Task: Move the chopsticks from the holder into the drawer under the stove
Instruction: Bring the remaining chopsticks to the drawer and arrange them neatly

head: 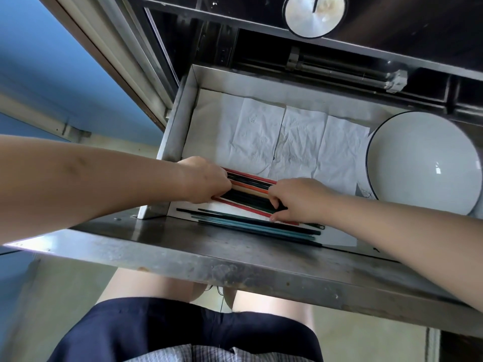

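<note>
The steel drawer (180, 108) under the stove stands pulled out, lined with white paper. A bundle of red, orange, black and dark green chopsticks (248, 188) lies across its front left part. My left hand (206, 178) grips the bundle's left end. My right hand (298, 199) is closed over the bundle's right end, fingers curled down on it. Several more chopsticks (261, 226), black and teal, lie flat along the drawer's front edge, just in front of the held bundle. The holder is not in view.
A white bowl with a dark rim (423, 163) sits at the drawer's right side. The drawer's steel front panel (235, 262) juts toward my legs. A round stove knob (315, 14) is above. A blue wall (52, 61) lies to the left.
</note>
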A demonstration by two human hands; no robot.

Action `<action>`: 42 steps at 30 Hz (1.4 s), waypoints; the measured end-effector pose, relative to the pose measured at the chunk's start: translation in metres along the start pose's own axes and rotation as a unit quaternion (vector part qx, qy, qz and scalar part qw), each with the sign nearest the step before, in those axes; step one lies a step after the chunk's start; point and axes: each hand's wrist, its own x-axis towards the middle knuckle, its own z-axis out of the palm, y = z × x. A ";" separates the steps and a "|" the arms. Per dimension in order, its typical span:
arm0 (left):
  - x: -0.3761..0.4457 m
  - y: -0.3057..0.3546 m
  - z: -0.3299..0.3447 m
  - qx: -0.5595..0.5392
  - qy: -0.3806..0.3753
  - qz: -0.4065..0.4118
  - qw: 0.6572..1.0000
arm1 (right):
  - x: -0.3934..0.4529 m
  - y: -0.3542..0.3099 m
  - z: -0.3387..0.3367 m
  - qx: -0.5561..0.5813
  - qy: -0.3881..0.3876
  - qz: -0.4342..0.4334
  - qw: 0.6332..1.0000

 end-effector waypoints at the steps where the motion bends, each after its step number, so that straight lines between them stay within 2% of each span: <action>1: 0.000 -0.002 0.000 0.000 -0.012 -0.001 1.000 | 0.000 0.001 0.000 0.000 -0.001 0.001 1.000; 6: -0.002 -0.008 0.002 -0.006 -0.006 0.016 1.000 | 0.001 0.001 -0.001 -0.027 0.011 0.004 1.000; 10: -0.003 -0.003 0.004 -0.001 -0.005 0.063 0.998 | 0.003 0.000 -0.005 0.010 0.036 -0.007 0.999; 12: -0.004 0.001 0.005 0.000 -0.005 0.086 0.996 | 0.001 -0.003 -0.005 0.028 0.004 -0.042 0.999; 15: -0.005 0.005 0.008 0.010 -0.007 0.114 0.993 | -0.004 -0.006 0.001 -0.018 -0.049 -0.070 0.996; 18: -0.004 0.006 0.012 0.028 -0.005 0.100 0.995 | -0.006 -0.005 0.010 -0.052 -0.043 -0.073 0.995; 25: 0.000 -0.004 0.008 -0.026 -0.003 0.046 0.999 | 0.000 -0.004 0.002 0.008 -0.053 -0.019 0.998; 36: 0.002 -0.006 0.010 -0.038 0.006 0.026 0.999 | 0.004 -0.002 -0.001 -0.003 -0.070 -0.024 0.997; 42: 0.003 -0.008 0.015 -0.030 0.012 0.022 0.999 | -0.002 -0.007 0.006 -0.022 -0.046 -0.013 0.999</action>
